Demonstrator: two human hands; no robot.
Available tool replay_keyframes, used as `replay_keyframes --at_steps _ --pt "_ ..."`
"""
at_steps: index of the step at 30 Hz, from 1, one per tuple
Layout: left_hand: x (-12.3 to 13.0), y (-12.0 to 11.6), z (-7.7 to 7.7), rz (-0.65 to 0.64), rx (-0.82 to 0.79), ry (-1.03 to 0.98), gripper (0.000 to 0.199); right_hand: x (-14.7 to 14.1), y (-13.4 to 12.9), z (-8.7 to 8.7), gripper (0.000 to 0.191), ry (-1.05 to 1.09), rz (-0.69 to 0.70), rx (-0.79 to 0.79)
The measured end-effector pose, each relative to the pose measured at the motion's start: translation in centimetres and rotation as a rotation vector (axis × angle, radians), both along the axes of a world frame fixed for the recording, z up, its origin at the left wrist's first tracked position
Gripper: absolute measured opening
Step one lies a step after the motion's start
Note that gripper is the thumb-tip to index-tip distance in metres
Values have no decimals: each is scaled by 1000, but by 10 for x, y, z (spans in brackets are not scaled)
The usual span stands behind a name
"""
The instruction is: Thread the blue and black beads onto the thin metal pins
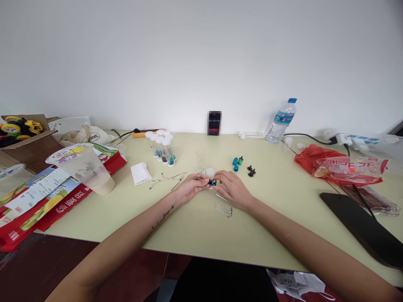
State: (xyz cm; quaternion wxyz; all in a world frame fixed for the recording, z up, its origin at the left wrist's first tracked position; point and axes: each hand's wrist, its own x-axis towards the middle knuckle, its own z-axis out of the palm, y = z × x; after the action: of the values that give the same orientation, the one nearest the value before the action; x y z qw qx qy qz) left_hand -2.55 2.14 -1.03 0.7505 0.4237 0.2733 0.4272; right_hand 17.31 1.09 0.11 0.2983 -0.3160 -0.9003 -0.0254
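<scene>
Pinched in my left hand is a small black-and-blue piece, its exact kind too small to make out. A thin bent metal rod shows by the same fingers. My right hand curls in from the other side, its fingertips at the piece's right end. Just behind the piece is a round white cap, and beyond it a clear tube stands upright. Several metal pins lie below my right hand. Blue and green small parts and black knobbed parts sit to the right.
Capped clear tubes holding small parts stand at back left, near thin metal tools and a white packet. A plastic cup leans at left. A phone, water bottle, red bag and black slab surround the workspace.
</scene>
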Motion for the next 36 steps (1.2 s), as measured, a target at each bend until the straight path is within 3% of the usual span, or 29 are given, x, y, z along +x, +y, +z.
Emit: replay_keyframes --at_steps 7,12,21,25,31,36 --pt "0 0 0 -1 -8 2 21 -1 1 -1 11 1 -1 11" --pt "1 -1 1 21 -16 -4 16 -1 -2 1 18 29 -14 -44" --pt "0 0 -1 12 -10 -11 18 -1 0 0 11 4 -26 -18" --pt "0 0 0 19 -10 -1 20 -1 -1 -1 19 35 -45 -21" --pt "0 0 1 8 -11 19 22 -2 1 -1 12 -6 -27 -16" --pt "0 0 0 -8 0 17 22 -1 4 -2 23 -14 -21 -33"
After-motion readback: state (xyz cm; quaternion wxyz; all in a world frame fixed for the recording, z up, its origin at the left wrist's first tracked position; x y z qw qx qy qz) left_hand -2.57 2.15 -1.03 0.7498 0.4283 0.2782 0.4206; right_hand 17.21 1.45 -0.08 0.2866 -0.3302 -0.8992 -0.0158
